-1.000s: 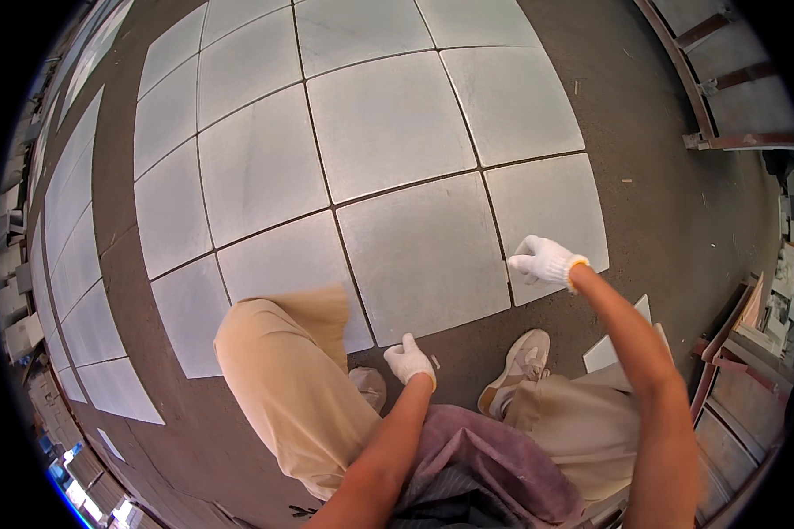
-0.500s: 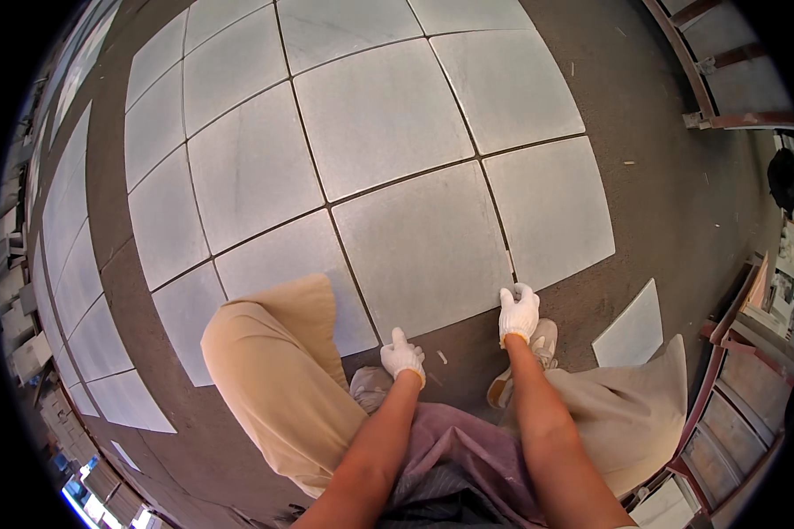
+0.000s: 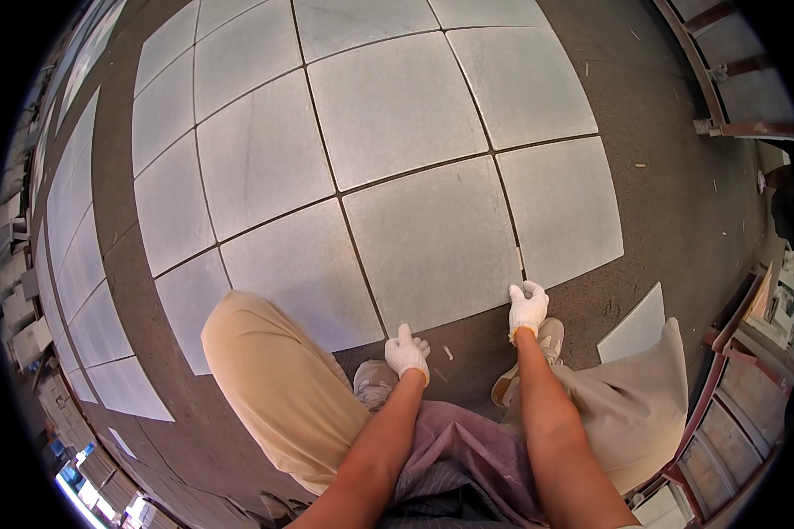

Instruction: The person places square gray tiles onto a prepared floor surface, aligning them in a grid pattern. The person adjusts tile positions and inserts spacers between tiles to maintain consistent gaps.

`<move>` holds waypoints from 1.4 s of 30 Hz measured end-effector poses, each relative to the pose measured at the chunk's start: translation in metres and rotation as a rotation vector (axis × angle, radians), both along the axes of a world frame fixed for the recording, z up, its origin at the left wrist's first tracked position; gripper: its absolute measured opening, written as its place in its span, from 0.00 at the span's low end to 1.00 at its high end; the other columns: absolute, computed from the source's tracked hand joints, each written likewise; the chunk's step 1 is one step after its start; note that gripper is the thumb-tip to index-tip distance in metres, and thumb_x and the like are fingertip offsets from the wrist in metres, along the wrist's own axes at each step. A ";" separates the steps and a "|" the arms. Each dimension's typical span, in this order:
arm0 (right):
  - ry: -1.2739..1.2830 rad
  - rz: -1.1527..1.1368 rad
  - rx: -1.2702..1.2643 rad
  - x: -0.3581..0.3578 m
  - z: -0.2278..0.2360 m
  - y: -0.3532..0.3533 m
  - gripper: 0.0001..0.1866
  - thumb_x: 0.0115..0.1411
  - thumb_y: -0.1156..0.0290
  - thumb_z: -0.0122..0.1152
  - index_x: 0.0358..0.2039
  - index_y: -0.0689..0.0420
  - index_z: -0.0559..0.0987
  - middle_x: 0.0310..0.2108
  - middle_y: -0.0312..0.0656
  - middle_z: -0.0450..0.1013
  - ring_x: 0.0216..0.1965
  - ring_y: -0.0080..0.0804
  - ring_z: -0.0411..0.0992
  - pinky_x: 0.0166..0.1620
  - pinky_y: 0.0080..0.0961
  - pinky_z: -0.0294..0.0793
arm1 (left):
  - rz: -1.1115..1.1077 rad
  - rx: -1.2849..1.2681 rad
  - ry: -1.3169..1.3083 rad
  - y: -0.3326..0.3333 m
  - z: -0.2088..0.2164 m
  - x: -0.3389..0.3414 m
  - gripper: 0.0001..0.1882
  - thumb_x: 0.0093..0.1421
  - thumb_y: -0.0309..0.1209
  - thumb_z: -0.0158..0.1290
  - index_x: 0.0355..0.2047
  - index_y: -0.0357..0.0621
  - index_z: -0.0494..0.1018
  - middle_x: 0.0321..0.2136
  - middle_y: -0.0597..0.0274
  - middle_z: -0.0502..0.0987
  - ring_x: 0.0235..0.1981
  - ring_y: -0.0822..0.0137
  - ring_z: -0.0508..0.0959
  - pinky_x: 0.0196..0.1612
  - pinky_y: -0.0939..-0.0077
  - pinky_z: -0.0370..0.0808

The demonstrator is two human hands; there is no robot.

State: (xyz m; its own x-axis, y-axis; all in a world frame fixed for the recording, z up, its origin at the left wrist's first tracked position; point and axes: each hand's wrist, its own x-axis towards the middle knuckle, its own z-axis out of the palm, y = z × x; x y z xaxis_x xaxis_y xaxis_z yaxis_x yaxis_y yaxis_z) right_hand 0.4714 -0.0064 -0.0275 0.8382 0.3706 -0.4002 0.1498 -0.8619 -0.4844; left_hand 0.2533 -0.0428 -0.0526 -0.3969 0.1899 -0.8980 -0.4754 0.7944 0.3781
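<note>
A large square pale grey stone tile [image 3: 437, 242] lies on the floor in front of me, at the near edge of a grid of like tiles. My left hand [image 3: 408, 351], in a white knit glove, is closed at its near left corner, thumb pointing up along the edge. At the near right corner my right hand [image 3: 528, 310], gloved the same way, has thumb and fingers bent onto the edge. What the fingertips do under the tile is hidden. A thin light strip [image 3: 520, 259] sits in the gap just beyond my right hand.
Neighbouring tiles [image 3: 560, 207] are set with narrow dark gaps. A separate tile [image 3: 633, 326] lies by my right leg. Metal-framed racks [image 3: 732, 423] stand at the right. Another tile group [image 3: 97, 326] lies at the left. Small chips [image 3: 448, 353] dot the brown floor [image 3: 662, 238].
The view has shifted slightly, so the tiles and both hands appear a little further right. Both hands stay at the same two corners of the tile.
</note>
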 end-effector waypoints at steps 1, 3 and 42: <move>0.001 0.001 -0.004 0.001 0.000 0.000 0.20 0.53 0.70 0.69 0.45 0.62 0.77 0.46 0.46 0.69 0.45 0.39 0.72 0.50 0.32 0.72 | 0.004 0.004 -0.001 -0.001 -0.001 0.000 0.24 0.64 0.43 0.55 0.42 0.31 0.63 0.33 0.45 0.74 0.28 0.49 0.80 0.31 0.52 0.81; 0.006 -0.001 -0.004 0.001 0.000 0.000 0.20 0.52 0.70 0.69 0.45 0.62 0.77 0.46 0.46 0.69 0.45 0.39 0.72 0.51 0.32 0.72 | 0.004 0.001 0.008 -0.001 -0.001 0.000 0.23 0.64 0.42 0.55 0.41 0.32 0.63 0.32 0.46 0.74 0.27 0.50 0.80 0.30 0.53 0.81; -0.016 -0.051 0.001 0.000 -0.008 -0.001 0.18 0.49 0.72 0.71 0.42 0.59 0.79 0.42 0.43 0.70 0.42 0.38 0.72 0.48 0.33 0.72 | -0.027 0.022 -0.009 0.000 -0.001 -0.004 0.22 0.66 0.42 0.53 0.40 0.31 0.63 0.30 0.45 0.74 0.24 0.53 0.80 0.26 0.58 0.81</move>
State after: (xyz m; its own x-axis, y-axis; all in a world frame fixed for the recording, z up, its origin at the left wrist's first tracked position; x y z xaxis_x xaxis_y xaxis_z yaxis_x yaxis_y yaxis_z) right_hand 0.4711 -0.0070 -0.0353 0.8622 0.3279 -0.3862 0.1135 -0.8679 -0.4835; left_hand 0.2490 -0.0425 -0.0534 -0.3834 0.2198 -0.8970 -0.4572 0.7987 0.3912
